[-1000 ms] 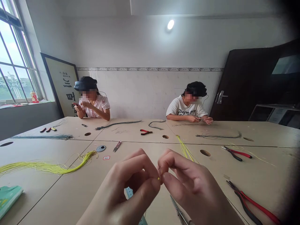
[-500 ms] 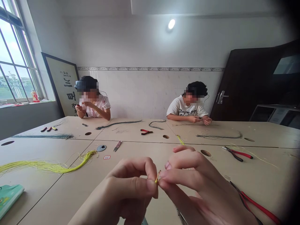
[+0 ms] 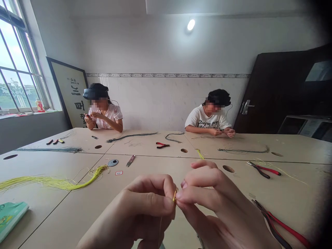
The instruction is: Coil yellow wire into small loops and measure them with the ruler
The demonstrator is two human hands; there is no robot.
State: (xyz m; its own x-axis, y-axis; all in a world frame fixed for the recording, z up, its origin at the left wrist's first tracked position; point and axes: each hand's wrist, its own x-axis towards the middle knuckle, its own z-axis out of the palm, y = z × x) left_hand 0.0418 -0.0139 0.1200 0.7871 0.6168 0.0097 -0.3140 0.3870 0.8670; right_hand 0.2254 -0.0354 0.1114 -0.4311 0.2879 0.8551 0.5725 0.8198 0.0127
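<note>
My left hand pinches a small gold-coloured hook between thumb and forefinger, its curved tip pointing up. Yellow line shows at the hook's lower end, and a thin strand hangs below my left fingers. From the other side, my right hand closes its thumb and fingertips on the same hook; its other fingers are curled above. Fingertips partly hide the hook and line. Beside my right wrist lie red-and-black pliers. A bundle of yellow line stretches across the table at left.
Across the table sit two people with headsets, handling small items. Also on it are more pliers, thread snips, a grey disc, dark line bundles and a green packet. Round holes pierce the tabletop.
Both hands stay pinched around the hook, with only a slight shift of the fingers. A thin strand now shows below my left hand. The view has moved slightly.
</note>
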